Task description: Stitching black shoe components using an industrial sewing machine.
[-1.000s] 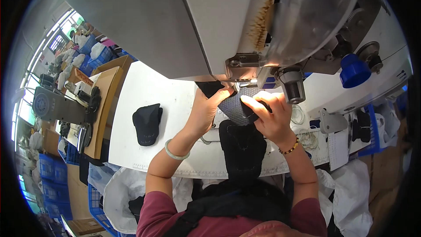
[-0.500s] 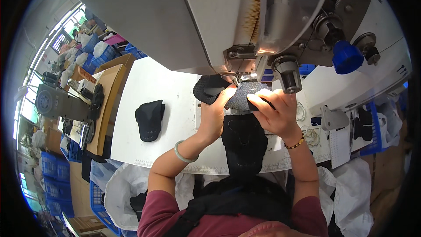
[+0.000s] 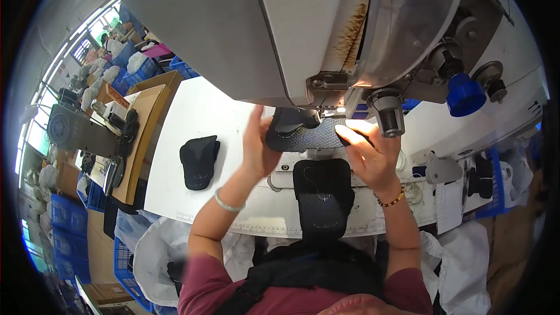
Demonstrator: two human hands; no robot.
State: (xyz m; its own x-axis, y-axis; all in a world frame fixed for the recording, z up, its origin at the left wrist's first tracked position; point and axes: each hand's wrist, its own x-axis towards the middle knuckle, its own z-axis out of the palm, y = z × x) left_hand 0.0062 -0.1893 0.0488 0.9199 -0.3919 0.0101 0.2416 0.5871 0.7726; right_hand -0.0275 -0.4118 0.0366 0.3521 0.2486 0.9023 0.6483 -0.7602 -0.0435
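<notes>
A black-and-grey textured fabric piece lies under the head of the sewing machine, its upper edge hidden by the needle area. My left hand is beside the piece's left end, fingers stretched upward and apart; whether it touches the edge is hard to see. The right end of the piece is pinched between the thumb and fingers of my right hand. Just below, a black shaped fabric piece with light stitch lines hangs over the table's near edge. Another black piece lies flat to the left.
The white table has a ruler strip along its curved front edge. Blue knobs and thread tensioners jut out at the upper right. White sacks hang below the table. Blue crates and another machine stand at left.
My left hand has moved left, off the top of the fabric piece to its left end, and its fingers have spread. The piece now lies flatter, with my right hand still at its right end.
</notes>
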